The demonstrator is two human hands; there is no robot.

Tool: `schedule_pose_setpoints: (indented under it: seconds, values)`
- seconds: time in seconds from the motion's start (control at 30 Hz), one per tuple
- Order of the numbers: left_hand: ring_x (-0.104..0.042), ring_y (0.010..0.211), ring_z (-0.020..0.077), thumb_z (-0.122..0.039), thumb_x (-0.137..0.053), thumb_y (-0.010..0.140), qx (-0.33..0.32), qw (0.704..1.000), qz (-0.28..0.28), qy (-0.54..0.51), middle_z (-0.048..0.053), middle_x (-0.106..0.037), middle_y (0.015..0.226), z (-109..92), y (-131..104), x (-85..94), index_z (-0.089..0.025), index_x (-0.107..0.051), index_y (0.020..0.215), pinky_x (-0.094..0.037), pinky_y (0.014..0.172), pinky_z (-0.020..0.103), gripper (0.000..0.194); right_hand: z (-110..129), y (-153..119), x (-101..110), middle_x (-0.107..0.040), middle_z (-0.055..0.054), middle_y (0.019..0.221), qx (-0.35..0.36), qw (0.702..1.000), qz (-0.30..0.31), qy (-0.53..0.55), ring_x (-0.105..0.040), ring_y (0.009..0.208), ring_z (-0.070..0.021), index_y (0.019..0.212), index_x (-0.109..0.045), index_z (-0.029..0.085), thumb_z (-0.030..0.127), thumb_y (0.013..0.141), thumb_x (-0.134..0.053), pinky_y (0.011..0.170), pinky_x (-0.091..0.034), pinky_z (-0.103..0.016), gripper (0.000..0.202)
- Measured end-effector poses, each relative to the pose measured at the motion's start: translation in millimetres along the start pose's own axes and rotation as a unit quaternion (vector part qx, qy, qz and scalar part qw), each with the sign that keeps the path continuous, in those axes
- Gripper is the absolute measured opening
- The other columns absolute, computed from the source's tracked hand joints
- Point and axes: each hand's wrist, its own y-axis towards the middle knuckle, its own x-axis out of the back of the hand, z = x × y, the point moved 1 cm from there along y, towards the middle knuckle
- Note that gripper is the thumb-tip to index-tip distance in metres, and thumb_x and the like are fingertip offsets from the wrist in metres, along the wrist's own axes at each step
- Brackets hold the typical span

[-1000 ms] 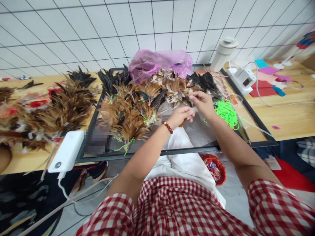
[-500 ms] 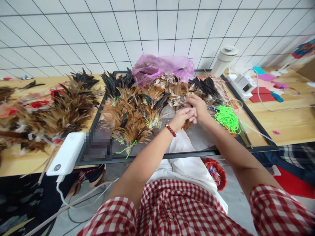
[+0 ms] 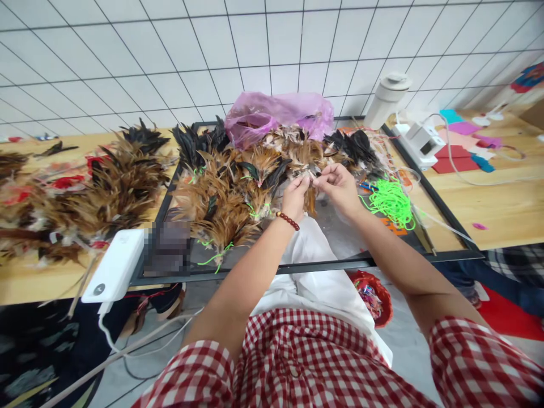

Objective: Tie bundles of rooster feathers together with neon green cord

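Observation:
My left hand (image 3: 296, 195), with a beaded bracelet at the wrist, is closed in a pinch on a small bunch of brown feathers (image 3: 312, 203) that hangs down between the hands. My right hand (image 3: 340, 188) meets it from the right, thumb and forefinger pressed together at the pale upper end of the bunch. Fingers partly hide that end. Left of my hands lie several brown feather bunches (image 3: 225, 209), some tied with green cord. Loose brown feathers (image 3: 304, 156) lie just beyond, black feathers (image 3: 355, 148) behind my right hand. A heap of bright green cord (image 3: 393, 203) is beside my right wrist.
A black-edged tray (image 3: 255, 268) bears the feathers and cord. A pink plastic bag (image 3: 280, 110) stands at its back, a white bottle (image 3: 389, 101) at the back right. A white power bank (image 3: 113, 265) with a cable is at left, near more feather bunches (image 3: 123, 181). Below hangs a red basket (image 3: 385, 303).
My hands were clasped close together, the right over the left. Now they are slightly apart, fingertips meeting a little farther forward at the feather ends, and the hanging brown feathers show more.

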Motion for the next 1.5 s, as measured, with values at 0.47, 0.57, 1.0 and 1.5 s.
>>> schedule_pose_setpoints:
  seconds: [0.47,0.57,1.0,1.5]
  values:
    - [-0.058,0.063,0.0074,-0.032,-0.078,0.087,-0.037,0.996,0.007,0.075,-0.003,-0.064,0.067,-0.5,1.0,3.6,-0.017,-0.067,0.073,-0.048,0.070,0.021,0.023,-0.3,6.8,22.1,-0.068,-0.009,0.122,0.170,0.956,0.058,-0.233,-0.065,0.113,-0.0262,0.132,-0.069,0.032,0.065,0.082,-0.076,0.101,-0.056,-0.048,0.060]
    - [-0.054,0.059,0.0070,-0.037,-0.077,0.089,-0.025,0.995,0.047,0.086,-0.004,-0.057,0.061,-1.1,-2.5,0.4,-0.017,-0.058,0.065,-0.045,0.064,0.021,0.036,3.5,6.9,26.5,-0.060,-0.010,0.144,0.219,0.922,0.130,-0.293,-0.054,0.137,-0.0309,0.139,-0.069,0.037,0.067,0.093,-0.061,0.120,-0.041,-0.057,0.055]
    - [-0.055,0.058,0.0077,-0.033,-0.074,0.091,0.008,0.997,0.057,0.059,-0.005,-0.052,0.058,-7.6,-10.0,-5.9,-0.017,-0.058,0.069,-0.045,0.062,0.021,0.032,7.1,8.4,28.6,-0.060,-0.008,0.155,0.157,0.944,0.189,-0.220,-0.051,0.147,-0.0283,0.136,-0.072,0.035,0.077,0.088,-0.061,0.127,-0.034,-0.053,0.064]
    - [-0.057,0.055,0.0067,-0.035,-0.078,0.089,0.047,0.980,0.155,0.118,-0.005,-0.052,0.055,-10.3,-20.2,-11.5,-0.016,-0.057,0.067,-0.047,0.063,0.020,0.036,11.4,2.5,20.3,-0.075,-0.008,0.096,-0.016,0.994,0.094,0.048,-0.065,0.059,-0.0122,0.069,-0.075,0.018,0.054,0.063,-0.095,0.048,-0.055,-0.027,0.042]
